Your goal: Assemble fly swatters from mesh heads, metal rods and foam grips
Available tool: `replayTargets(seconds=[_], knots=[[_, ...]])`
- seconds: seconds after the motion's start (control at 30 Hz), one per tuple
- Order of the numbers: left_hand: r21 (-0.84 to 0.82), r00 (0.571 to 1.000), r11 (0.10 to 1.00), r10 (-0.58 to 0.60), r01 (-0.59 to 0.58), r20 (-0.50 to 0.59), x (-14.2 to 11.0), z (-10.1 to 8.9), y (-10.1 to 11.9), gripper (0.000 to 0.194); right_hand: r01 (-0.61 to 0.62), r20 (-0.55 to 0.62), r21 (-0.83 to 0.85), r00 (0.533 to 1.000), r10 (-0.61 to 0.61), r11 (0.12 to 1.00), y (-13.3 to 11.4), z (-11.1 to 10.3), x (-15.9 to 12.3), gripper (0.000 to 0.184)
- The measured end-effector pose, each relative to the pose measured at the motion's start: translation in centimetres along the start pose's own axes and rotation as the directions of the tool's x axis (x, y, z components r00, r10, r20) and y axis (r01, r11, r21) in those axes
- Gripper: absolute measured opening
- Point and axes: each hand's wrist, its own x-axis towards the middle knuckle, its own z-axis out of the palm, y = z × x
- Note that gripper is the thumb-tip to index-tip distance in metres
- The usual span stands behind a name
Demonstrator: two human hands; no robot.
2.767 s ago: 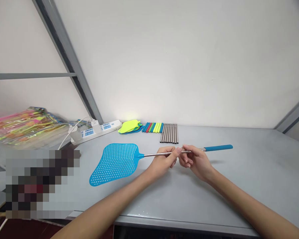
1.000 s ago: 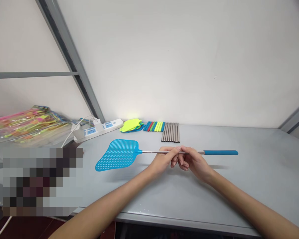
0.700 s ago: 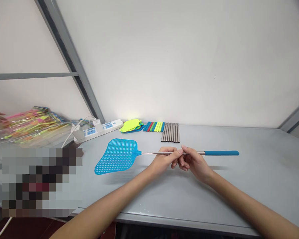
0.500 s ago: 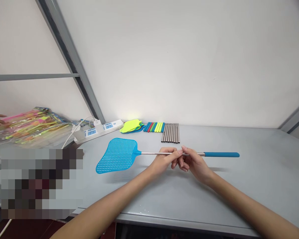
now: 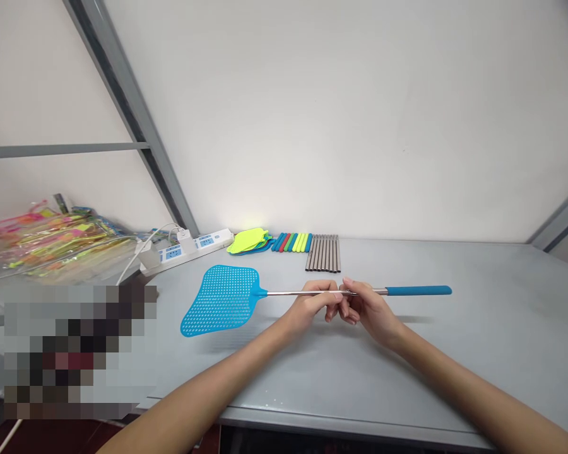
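A fly swatter (image 5: pixel 222 299) with a blue perforated head, a thin metal rod and a blue grip lies level across my view, held above the grey table (image 5: pixel 454 366). Its head points left and its grip right. My left hand (image 5: pixel 311 304) is closed around the middle of the rod. Close beside it, my right hand (image 5: pixel 366 309) pinches the rod nearer the grip. The fingertips of both hands almost meet, and they hide part of the rod.
Along the wall lie yellow and blue swatter heads (image 5: pixel 250 241), a row of coloured grips (image 5: pixel 291 242) and several metal tubes (image 5: pixel 322 253). A white power strip (image 5: pixel 194 250) with plugged chargers stands left of them. Plastic-wrapped colourful items (image 5: pixel 66 239) are heaped at far left.
The swatter has tilted slightly, its head a little lower and its grip end a little higher. Both hands keep their hold. Another person's hand at the far left has gone from view.
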Motion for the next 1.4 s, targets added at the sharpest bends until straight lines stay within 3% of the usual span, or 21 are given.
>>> replayTargets(seconds=[0.57, 1.13, 1.4], knots=[[0.071, 0.999, 0.997, -0.036, 0.034, 0.021, -0.1, 0.0, 0.5, 0.025, 0.055, -0.020, -0.029, 0.998, -0.055, 0.998, 0.4, -0.1, 0.1, 0.048], [0.197, 0.997, 0.980, -0.047, 0.033, 0.069, -0.3, 0.4, 0.7, 0.032, 0.066, 0.056, -0.153, 0.997, -0.058, 0.986, 0.6, -0.2, -0.2, 0.055], [0.196, 0.998, 0.980, -0.039, 0.029, 0.048, -0.5, 0.7, 1.0, 0.036, 0.046, 0.055, -0.093, 0.998, -0.041, 0.995, 0.2, 0.0, -0.2, 0.055]])
